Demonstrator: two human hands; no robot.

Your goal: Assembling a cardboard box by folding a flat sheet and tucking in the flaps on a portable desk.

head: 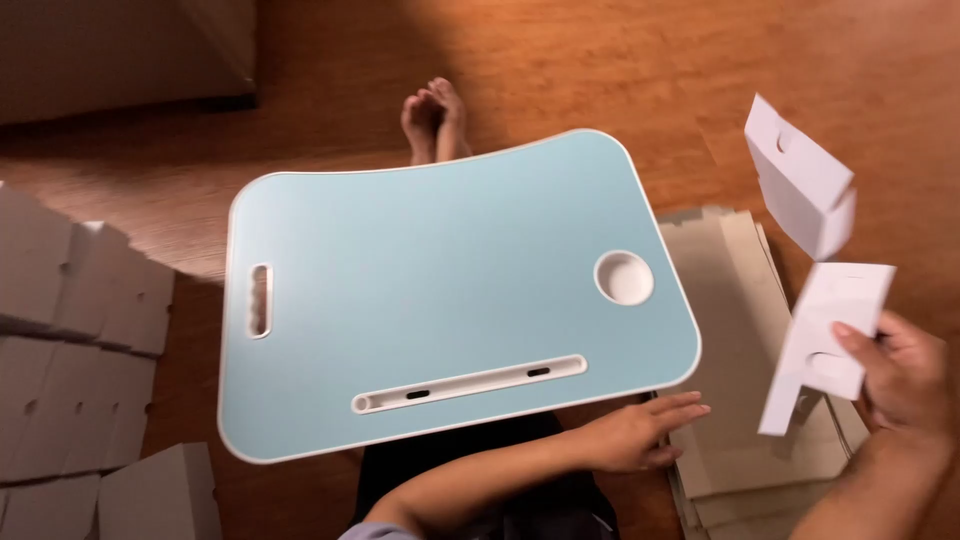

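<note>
The right hand, at the near right, pinches a white folded cardboard piece. The left hand, fingers flat and spread, rests on the stack of brown cardboard sheets beside the pale blue lap desk.

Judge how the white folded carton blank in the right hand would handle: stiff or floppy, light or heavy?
The white carton blank looks light: the right hand holds it by one edge. It is probably fairly stiff, since it stands flat without drooping. Its creases and cut-outs suggest it would fold or crush under a squeeze.

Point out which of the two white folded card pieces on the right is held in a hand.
The lower white folded card piece: the right hand grips its edge. The upper white folded card piece shows no hand on it.
</note>
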